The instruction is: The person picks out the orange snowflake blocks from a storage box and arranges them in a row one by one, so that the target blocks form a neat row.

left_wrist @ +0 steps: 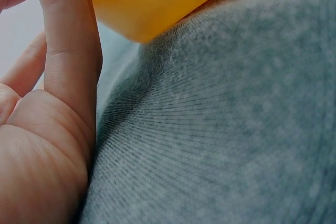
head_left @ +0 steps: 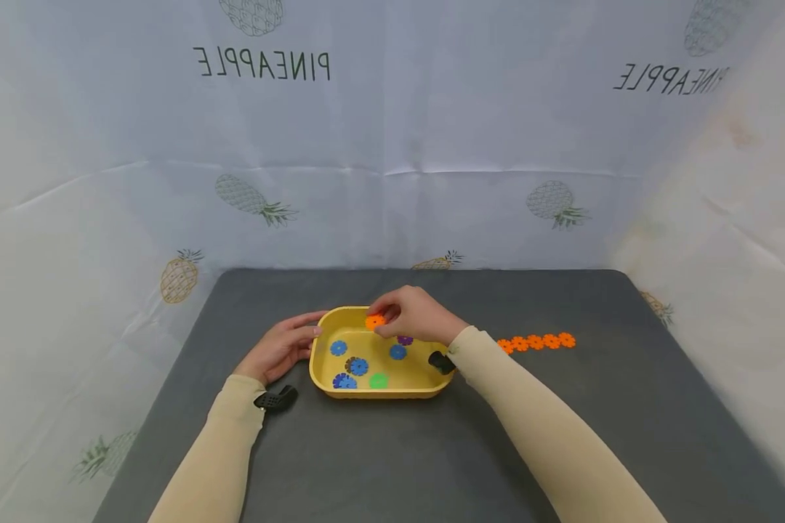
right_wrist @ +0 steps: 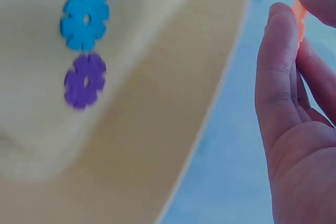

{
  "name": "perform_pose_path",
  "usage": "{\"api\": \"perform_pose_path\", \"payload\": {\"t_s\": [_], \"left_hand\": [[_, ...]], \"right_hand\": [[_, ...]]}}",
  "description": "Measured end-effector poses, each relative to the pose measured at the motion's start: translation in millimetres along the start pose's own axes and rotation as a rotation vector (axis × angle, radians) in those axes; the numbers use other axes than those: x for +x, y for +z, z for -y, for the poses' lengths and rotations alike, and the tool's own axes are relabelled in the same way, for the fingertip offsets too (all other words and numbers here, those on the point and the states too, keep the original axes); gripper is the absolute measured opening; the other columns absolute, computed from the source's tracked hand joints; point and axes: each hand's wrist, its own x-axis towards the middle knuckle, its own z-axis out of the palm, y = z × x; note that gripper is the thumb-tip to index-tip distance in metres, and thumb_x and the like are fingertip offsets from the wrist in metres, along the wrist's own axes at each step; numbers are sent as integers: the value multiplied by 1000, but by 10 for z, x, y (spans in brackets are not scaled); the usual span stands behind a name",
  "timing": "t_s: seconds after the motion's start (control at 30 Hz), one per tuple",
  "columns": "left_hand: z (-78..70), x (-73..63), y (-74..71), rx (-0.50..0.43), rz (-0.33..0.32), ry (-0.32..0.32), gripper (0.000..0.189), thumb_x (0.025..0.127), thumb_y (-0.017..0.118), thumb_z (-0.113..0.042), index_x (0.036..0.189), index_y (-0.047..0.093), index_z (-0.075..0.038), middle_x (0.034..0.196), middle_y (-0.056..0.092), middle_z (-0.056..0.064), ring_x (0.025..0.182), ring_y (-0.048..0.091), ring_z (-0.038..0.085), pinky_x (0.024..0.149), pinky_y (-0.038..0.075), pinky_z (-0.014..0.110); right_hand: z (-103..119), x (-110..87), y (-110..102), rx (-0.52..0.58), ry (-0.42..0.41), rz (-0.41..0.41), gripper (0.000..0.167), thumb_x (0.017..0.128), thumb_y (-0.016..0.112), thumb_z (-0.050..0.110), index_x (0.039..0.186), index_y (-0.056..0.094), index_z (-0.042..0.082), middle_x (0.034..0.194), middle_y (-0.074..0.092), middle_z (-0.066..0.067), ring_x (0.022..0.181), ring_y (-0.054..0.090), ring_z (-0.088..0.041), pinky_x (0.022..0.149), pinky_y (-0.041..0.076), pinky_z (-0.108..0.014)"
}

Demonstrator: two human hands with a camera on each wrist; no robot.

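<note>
An orange flower-shaped plastic disc is pinched between the thumb and fingers of my right hand, above the back of a yellow plastic basin. The right wrist view shows the same orange disc edge-on at the fingertips. Against the basin's left rim rests my left hand, its fingers fairly straight along the outside. Inside the basin lie several loose discs: blue ones, a green one and a purple one beside a blue disc. My right forearm covers the basin's right corner.
A row of orange discs lies on the dark grey table, right of the basin; my right sleeve meets its left end. White cloth printed with pineapples hangs behind and beside the table.
</note>
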Motion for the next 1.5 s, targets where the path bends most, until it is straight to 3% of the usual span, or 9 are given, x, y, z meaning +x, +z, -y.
{"api": "perform_pose_path", "payload": {"t_s": [0.2,0.37,0.57,0.7,0.87,1.07,1.27,1.5], "left_hand": [[32,-35,-23,16,-13,4,67,109,68,-26,167,40,-9,138,71,1,108,76,16,93,65,33],[56,-37,-12,11,-31,-11,67,108,68,-26,167,41,-10,139,71,0,110,76,16,93,66,33],[66,-9,26,-3,-23,-21,68,109,68,-26,168,39,-10,138,72,-2,110,77,16,93,66,34],[51,6,42,-1,-28,-26,68,108,68,-26,168,39,-10,138,72,-2,109,77,16,93,66,33],[33,1,37,24,-46,-20,67,109,67,-25,168,39,-10,136,73,-4,109,76,15,93,65,31],[7,-13,30,26,-33,-9,67,110,66,-23,168,37,-7,132,74,-5,105,76,14,90,66,30],[-12,-12,23,19,0,-7,67,112,62,-22,169,33,-4,133,74,-5,105,77,13,90,66,29],[20,9,35,24,-15,-15,66,111,64,-23,168,36,-7,133,75,-5,108,77,15,90,66,31]], "right_hand": [[-215,-281,-218,82,15,-140,33,97,82,18,130,79,19,111,77,3,98,70,-19,88,63,-34],[-485,-591,-362,102,75,-257,36,98,81,21,133,77,18,121,77,0,102,70,-21,90,64,-36],[-947,-1049,-560,94,176,-371,41,99,80,19,140,73,17,138,73,-9,111,70,-25,95,65,-42],[-1255,-1379,-689,99,241,-426,44,102,77,20,146,69,14,141,71,-13,118,68,-31,97,63,-46],[-1532,-1733,-838,93,283,-470,47,105,74,29,149,66,15,140,73,-12,119,70,-29,98,62,-47],[-1824,-2079,-969,62,363,-508,53,106,71,42,151,65,16,140,73,-14,113,73,-17,94,63,-39],[-2034,-2303,-1039,10,443,-563,52,106,69,46,149,67,17,143,70,-17,125,64,-31,101,57,-53],[-2180,-2398,-1093,-37,478,-565,57,105,70,49,149,65,13,146,65,-26,132,59,-45,104,51,-66]]}}
